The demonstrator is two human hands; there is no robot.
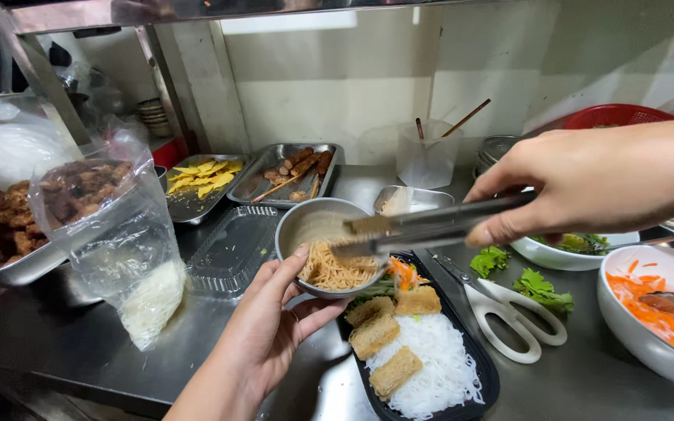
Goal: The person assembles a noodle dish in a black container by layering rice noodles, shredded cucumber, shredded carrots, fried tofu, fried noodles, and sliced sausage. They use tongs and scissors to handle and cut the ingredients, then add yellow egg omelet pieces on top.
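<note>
At the centre of the frame the left hand [263, 335] cups a small round metal bowl [306, 226] from below, thumb pressed on its near rim, its grip closed around the bowl. The bowl is dull brushed steel, tilted slightly toward the right, and holds a tangle of thin, orange-brown shredded strands [337, 270] lying against its lower wall. From the right edge of the frame the right hand [579, 183] squeezes a pair of long flat steel tongs [431, 226]; its grip is closed on their handles, and the tong tips reach into the bowl just above the strands.

Directly below the bowl, at lower centre, lies a black oblong plastic tray [487, 373] on the steel bench [157, 343]. It carries a bed of fine white rice noodles [431, 366], four golden, rough-crusted fried rectangles [374, 335] and a bit of shredded carrot and greens [399, 274].

Just right of the tray lie white-handled scissors [509, 312] and loose green lettuce leaves [540, 287]. At the lower right stands a white bowl [641, 335] of orange carrot shreds. At the left, a clear crinkled plastic bag [130, 249] holds white noodles, beside dark fried pieces in a metal pan [17, 269]. In the upper middle, two shallow steel trays hold yellow slices [200, 175] and brown grilled sticks [298, 165].
</note>
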